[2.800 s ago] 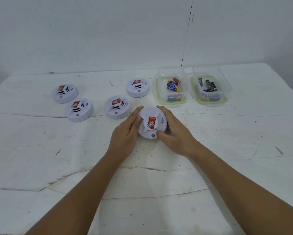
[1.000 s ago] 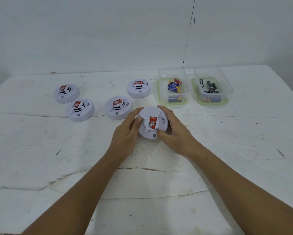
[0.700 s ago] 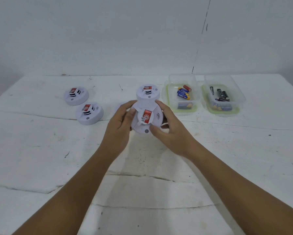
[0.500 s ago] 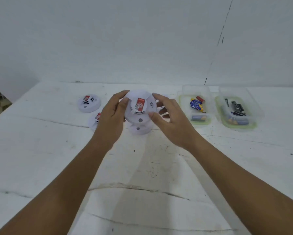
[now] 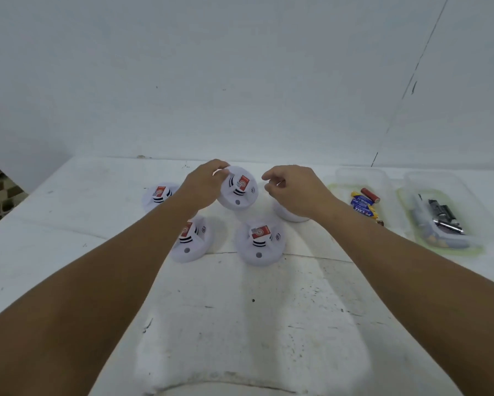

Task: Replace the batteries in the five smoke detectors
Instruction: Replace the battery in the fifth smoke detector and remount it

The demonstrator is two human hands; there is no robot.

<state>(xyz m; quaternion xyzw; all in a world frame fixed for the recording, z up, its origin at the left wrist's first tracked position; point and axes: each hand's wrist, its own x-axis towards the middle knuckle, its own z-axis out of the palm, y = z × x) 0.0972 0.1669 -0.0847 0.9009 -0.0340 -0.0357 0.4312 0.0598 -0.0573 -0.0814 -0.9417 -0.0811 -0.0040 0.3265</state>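
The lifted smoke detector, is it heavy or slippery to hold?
Probably light: the left hand alone holds the detector up. Its smooth white shell may be slippery. It looks stiff, keeping its round shape.

My left hand (image 5: 203,184) and right hand (image 5: 295,190) are bare, forearms uncovered to the frame's edge; no sleeves, and no rings or watch, as far as the blur lets me judge.

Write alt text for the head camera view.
A left hand holds a white smoke detector up over a white table, the right hand loose beside it. Four more detectors and two tubs of batteries sit behind.
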